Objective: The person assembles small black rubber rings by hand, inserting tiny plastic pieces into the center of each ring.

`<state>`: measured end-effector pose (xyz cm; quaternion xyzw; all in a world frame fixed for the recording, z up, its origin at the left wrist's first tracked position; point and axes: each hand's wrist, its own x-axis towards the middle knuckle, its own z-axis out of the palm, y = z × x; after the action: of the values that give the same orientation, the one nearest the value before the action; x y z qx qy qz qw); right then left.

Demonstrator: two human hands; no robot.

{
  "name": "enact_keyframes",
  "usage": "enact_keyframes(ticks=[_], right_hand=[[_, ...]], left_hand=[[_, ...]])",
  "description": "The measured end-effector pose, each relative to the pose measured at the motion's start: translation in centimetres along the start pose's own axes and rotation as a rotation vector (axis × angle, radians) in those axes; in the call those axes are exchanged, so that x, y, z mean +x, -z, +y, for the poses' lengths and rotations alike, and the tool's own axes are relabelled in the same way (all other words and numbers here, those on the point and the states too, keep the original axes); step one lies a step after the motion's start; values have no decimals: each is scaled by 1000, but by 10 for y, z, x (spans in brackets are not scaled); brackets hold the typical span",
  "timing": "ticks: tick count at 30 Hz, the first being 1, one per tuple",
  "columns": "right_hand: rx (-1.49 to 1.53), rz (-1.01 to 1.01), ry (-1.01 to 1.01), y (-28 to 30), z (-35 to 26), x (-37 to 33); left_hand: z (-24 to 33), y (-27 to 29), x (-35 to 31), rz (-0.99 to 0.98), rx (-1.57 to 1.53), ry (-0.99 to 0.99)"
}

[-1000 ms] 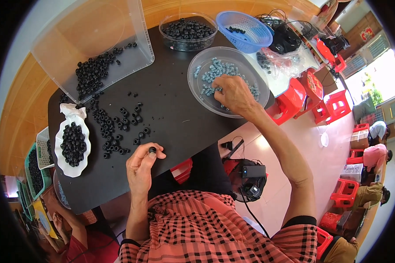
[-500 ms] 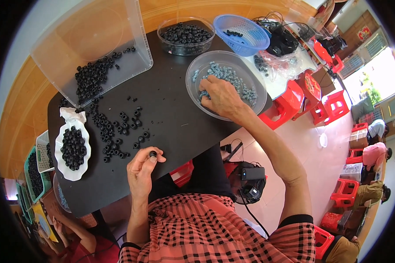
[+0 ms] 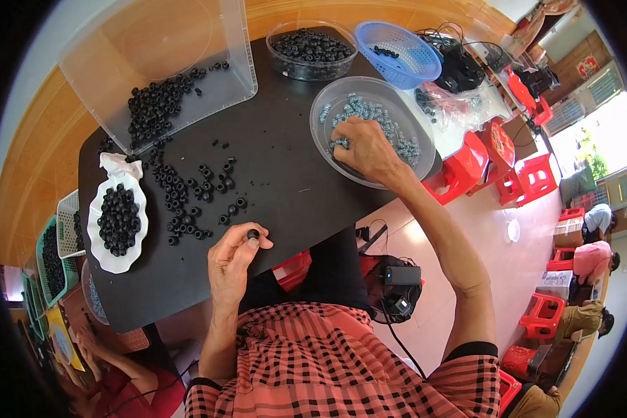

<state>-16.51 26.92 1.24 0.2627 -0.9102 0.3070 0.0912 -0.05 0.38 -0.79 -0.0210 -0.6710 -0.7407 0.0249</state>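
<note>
Pinching one small black part [image 3: 253,235] between thumb and fingertips of left hand [image 3: 231,262], held up at near edge of dark table [image 3: 279,171]. Reaching with right hand [image 3: 369,148] into round clear tray [image 3: 319,136], fingers bent, tips down among coiled blue-grey parts [image 3: 362,108]. Can see a few right at those fingertips; cannot tell whether pinching any.

Just past left hand, see loose black parts [image 3: 186,221] scattered on tabletop, some singly, most in a trail toward far left. Left of those, see scalloped white plate [image 3: 117,265] with a heap of black parts on it, crumpled white tissue [image 3: 120,166] at its far end.

Farther back, see big clear bin [image 3: 188,42], on its side, with another black pile inside. To the right of that, note clear bowl [image 3: 299,72] full of black parts, then blue mesh basket [image 3: 419,59] beside it, holding only a few.

Well off to the right, see red stools [image 3: 467,164] on floor, then people [image 3: 592,261] seated along far side.
</note>
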Motion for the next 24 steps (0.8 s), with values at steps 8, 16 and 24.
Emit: enact_keyframes(ticks=[8,16,24], right_hand=[[162,153,-189,2,-5,3],[442,223,-246,28,-62,40],[292,53,42,5,-102,44]], left_hand=[[-1,2,-1,-3,-3,5],[2,1,-1,21,14,30],[2,0,-1,-20,-5,16]])
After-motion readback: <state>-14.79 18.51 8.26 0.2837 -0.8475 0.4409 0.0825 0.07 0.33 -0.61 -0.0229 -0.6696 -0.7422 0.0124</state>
